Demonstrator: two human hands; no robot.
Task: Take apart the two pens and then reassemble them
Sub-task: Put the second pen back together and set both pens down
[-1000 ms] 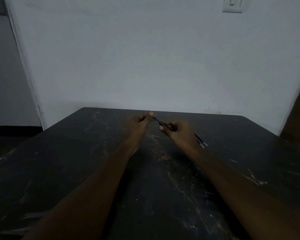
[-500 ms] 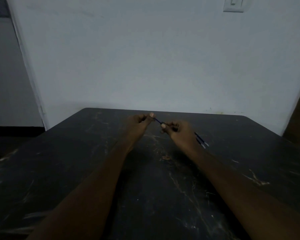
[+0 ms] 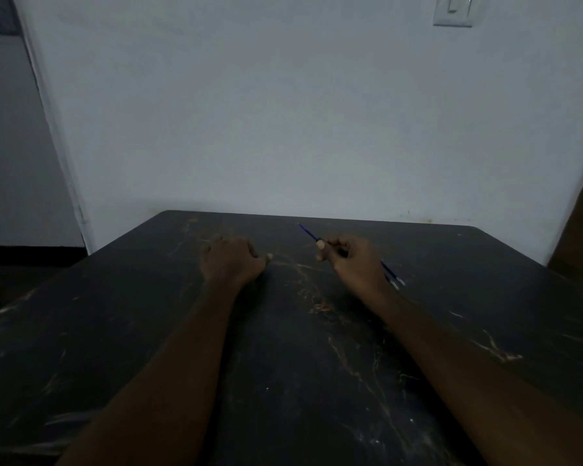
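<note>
Fingers of the left hand (image 3: 231,262) have released and curled away; right hand (image 3: 354,260) still pinches the pen refill (image 3: 308,233).

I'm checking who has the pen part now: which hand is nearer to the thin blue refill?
Right. The right hand grips the blue refill, which sticks out past its fingers; the left hand rests on the table, apart from it.

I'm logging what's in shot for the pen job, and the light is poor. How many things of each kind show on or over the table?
Hands: 2, left hand and right hand
Thin blue pen pieces held in the right hand: 2, as far as the dim light shows
Tables: 1
Total: 5
</note>
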